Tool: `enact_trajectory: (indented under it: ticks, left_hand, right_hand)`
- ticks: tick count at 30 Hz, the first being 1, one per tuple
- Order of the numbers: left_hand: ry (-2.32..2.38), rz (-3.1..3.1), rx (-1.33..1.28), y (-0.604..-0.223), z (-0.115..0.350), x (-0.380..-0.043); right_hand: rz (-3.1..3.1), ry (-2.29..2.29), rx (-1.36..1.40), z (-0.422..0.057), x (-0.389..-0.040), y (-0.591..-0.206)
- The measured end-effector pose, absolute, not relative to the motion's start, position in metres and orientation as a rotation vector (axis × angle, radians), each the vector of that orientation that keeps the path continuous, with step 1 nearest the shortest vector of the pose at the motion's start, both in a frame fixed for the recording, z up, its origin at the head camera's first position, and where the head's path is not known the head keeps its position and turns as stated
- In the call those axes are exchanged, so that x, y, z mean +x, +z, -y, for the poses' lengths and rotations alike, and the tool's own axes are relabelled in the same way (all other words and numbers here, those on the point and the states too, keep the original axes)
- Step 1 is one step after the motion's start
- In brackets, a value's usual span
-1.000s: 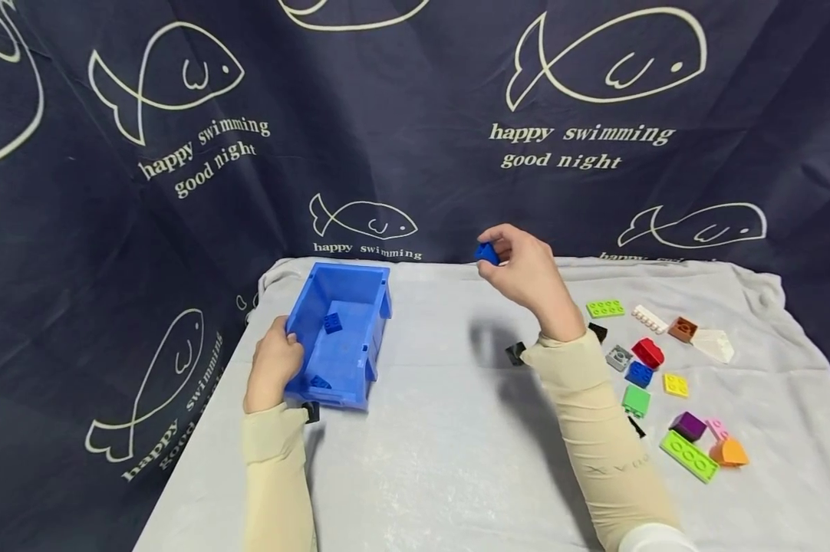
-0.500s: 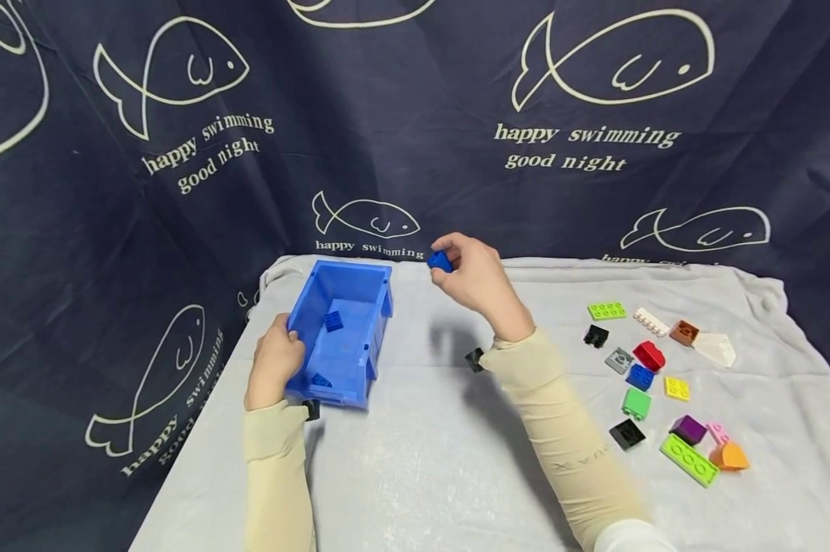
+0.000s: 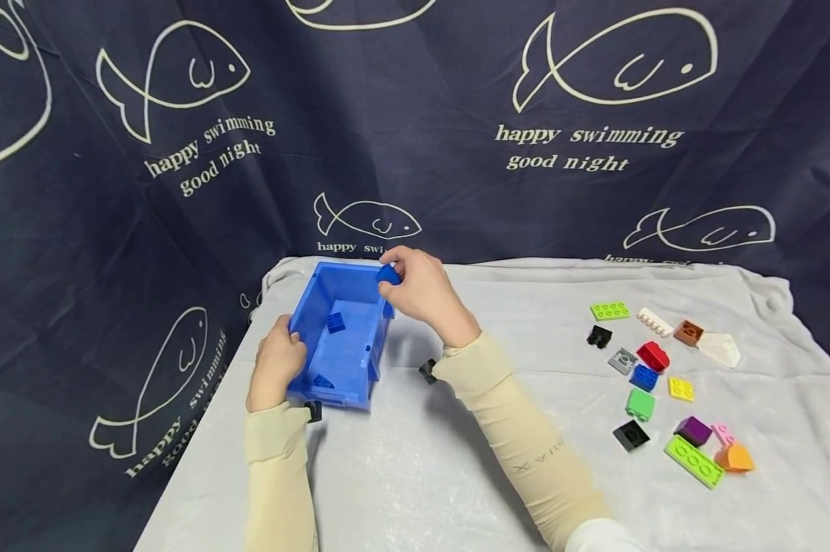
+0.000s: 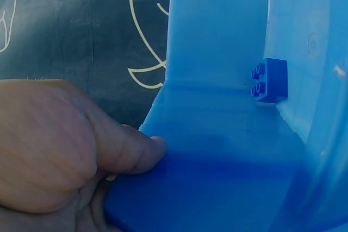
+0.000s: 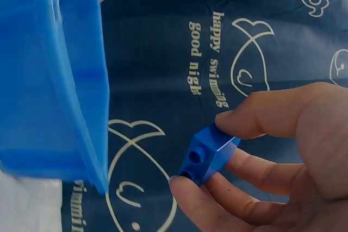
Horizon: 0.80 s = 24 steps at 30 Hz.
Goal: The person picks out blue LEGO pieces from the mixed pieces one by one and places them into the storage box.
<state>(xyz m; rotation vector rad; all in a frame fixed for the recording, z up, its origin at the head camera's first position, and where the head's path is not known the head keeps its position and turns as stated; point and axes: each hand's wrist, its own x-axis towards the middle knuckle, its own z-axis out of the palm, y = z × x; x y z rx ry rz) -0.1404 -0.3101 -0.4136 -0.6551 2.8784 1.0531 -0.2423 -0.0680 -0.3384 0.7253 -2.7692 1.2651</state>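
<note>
Grip of the right hand (image 3: 425,295): thumb and fingertips pinch a small blue brick (image 3: 388,274), held in the air at the far right corner of the blue bin (image 3: 318,295), at its rim. In the right wrist view the same blue brick (image 5: 207,154) sits between thumb above and forefinger below, its hollow underside turned toward the bin wall (image 5: 49,80), just apart from it.

Grip of the left hand (image 3: 275,371): fingers curl round the near left wall of the blue bin, thumb on the inside. In the left wrist view the thumb (image 4: 125,148) presses the inner face of the wall (image 4: 217,156).

Inside the bin: a blue studded brick (image 3: 334,323) on the floor toward the back, seen also in the left wrist view (image 4: 269,80), and a second blue piece (image 3: 321,381) at the near wall.

On the worktop (image 3: 456,460), covered by a pale grey cloth, loose bricks lie well apart to the right: a green plate (image 3: 610,310), a white piece (image 3: 653,321), a brown brick (image 3: 689,332), a red brick (image 3: 653,356), a yellow plate (image 3: 680,389), a purple brick (image 3: 694,430) and an orange piece (image 3: 735,458).

Writing: the dark blue backdrop (image 3: 415,115), printed with outline fish, reads "happy swimming good night" several times. The right sleeve (image 3: 525,452) bears small lettering that cannot be read with certainty.
</note>
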Motion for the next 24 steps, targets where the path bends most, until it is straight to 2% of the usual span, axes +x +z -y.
enact_trajectory:
  ticks: [24]
  left_hand:
    - [1.075, -2.896, -0.639, -0.416, 0.313, -0.142]
  right_hand:
    - [2.83, 1.309, 0.78, 0.139, -0.237, -0.348]
